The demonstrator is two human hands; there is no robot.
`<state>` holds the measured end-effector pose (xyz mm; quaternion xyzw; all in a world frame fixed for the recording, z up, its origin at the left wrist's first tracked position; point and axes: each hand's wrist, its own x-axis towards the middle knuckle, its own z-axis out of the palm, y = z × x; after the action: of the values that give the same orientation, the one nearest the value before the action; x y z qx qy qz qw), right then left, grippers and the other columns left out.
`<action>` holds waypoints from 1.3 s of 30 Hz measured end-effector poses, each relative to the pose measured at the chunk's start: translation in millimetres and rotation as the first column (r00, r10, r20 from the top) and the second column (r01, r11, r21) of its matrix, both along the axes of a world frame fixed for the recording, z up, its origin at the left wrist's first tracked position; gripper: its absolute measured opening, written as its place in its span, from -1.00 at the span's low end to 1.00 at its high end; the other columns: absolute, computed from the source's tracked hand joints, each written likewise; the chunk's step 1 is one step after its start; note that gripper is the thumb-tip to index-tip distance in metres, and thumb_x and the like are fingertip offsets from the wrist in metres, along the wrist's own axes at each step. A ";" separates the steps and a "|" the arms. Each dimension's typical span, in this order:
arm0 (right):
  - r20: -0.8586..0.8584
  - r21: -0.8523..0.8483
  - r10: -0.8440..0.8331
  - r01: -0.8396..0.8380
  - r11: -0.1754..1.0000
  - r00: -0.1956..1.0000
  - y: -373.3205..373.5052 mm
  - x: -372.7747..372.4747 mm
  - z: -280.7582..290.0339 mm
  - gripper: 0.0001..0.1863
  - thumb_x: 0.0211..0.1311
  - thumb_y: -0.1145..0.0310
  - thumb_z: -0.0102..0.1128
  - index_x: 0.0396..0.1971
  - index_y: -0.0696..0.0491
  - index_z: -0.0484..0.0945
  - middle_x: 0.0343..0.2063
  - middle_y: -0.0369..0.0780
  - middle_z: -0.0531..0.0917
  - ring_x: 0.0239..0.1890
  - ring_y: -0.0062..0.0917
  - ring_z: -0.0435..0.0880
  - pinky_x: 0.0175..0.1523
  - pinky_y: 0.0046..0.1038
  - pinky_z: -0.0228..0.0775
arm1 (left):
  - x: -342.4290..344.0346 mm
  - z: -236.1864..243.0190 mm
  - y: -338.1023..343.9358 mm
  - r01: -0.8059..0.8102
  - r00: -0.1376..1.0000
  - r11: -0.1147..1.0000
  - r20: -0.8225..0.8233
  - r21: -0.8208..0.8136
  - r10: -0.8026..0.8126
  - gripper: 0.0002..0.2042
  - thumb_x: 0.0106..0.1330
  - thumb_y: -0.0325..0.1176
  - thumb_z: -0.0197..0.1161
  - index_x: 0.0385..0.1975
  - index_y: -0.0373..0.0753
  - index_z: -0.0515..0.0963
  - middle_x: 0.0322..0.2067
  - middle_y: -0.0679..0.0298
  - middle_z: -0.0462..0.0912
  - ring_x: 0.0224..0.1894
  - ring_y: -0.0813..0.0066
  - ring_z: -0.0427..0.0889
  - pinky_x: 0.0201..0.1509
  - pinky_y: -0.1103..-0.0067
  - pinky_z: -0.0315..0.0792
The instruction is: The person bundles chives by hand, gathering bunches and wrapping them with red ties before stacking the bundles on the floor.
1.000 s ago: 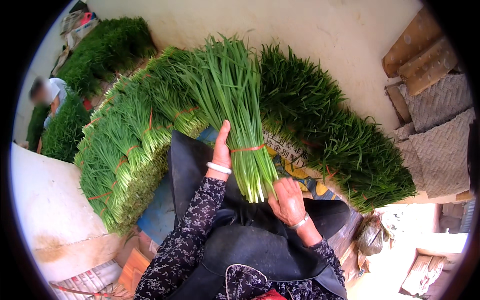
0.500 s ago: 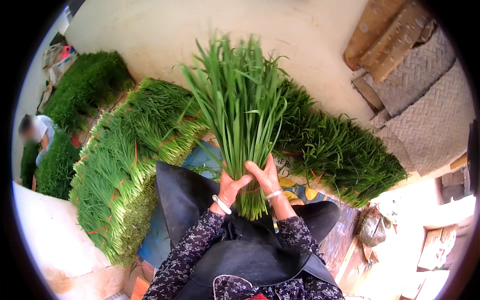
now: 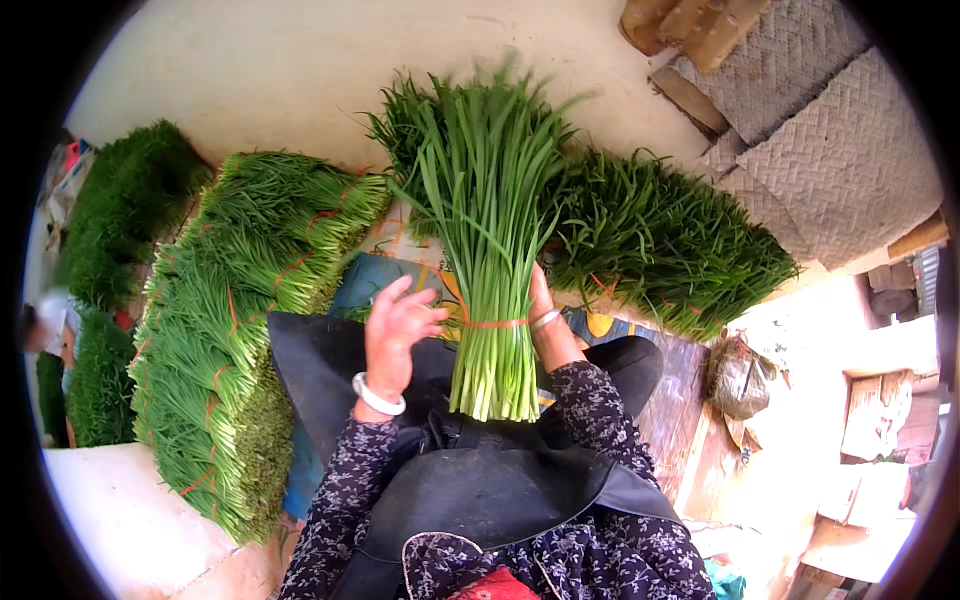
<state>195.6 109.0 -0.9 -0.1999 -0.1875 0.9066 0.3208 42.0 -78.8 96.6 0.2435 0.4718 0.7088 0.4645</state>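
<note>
Head view: left hand open beside the banded bunch

And here we are, standing over the lap, with the bunch of greens squarely between two hands! Its long axis runs straight away from the body: leafy tips out toward the wall, pale cut ends pointing back at the black apron. An orange band circles it low down, nearer those cut ends.

Look at the left hand: fingers spread and curled a little, gripping nothing, just short of the stems. From those fingers the bunch lies to the right, the band about level with them. The right hand is the nearer one, pressed against the bunch's right side; that right hand slips its fingers behind the stems, so I can't tell how firmly they close.

Over on the left, a big pile of tied bunches; on the right, a darker heap of greens, with a plastic bag near its end.
</note>
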 end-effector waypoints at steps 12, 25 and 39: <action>0.174 -0.080 0.124 -0.112 0.991 0.977 -58.3 -38.4 36.3 -0.40 0.38 -0.11 -0.08 0.05 0.13 0.53 -0.08 -0.14 0.67 -0.06 -0.38 0.66 0.08 -0.30 0.54 | -1.9 -85.3 21.0 0.129 0.897 0.986 0.412 0.105 -0.161 -0.28 0.29 0.29 0.08 0.20 -0.25 0.39 0.07 0.19 0.56 0.06 0.32 0.56 0.18 0.40 0.44; 0.521 0.780 -0.267 -0.325 0.535 0.810 -38.8 -13.9 114.4 -0.32 0.06 0.66 0.22 0.26 0.02 0.35 0.10 -0.22 0.47 -0.41 -0.78 0.54 -0.32 -0.68 0.43 | -12.2 -94.2 9.6 0.197 0.818 0.971 0.525 0.132 -0.237 -0.23 0.30 0.27 0.02 0.25 -0.32 0.30 0.13 0.00 0.49 0.06 -0.01 0.58 0.15 0.18 0.50; 0.614 0.748 -0.427 -0.319 0.582 0.664 -48.0 -39.8 110.7 -0.88 0.32 0.51 0.06 -0.18 0.10 0.39 -0.59 -0.15 0.59 -0.73 -0.49 0.52 -0.61 -0.46 0.35 | -2.1 -58.2 9.2 0.274 0.893 0.959 0.352 0.069 -0.280 -0.35 0.31 0.07 0.18 0.23 -0.31 0.33 0.07 0.07 0.56 0.02 0.22 0.62 0.09 0.27 0.57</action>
<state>155.8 61.1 109.8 -0.3885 -0.6859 0.5379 0.2988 40.0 -69.6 38.5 0.1790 0.3336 0.6718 0.6367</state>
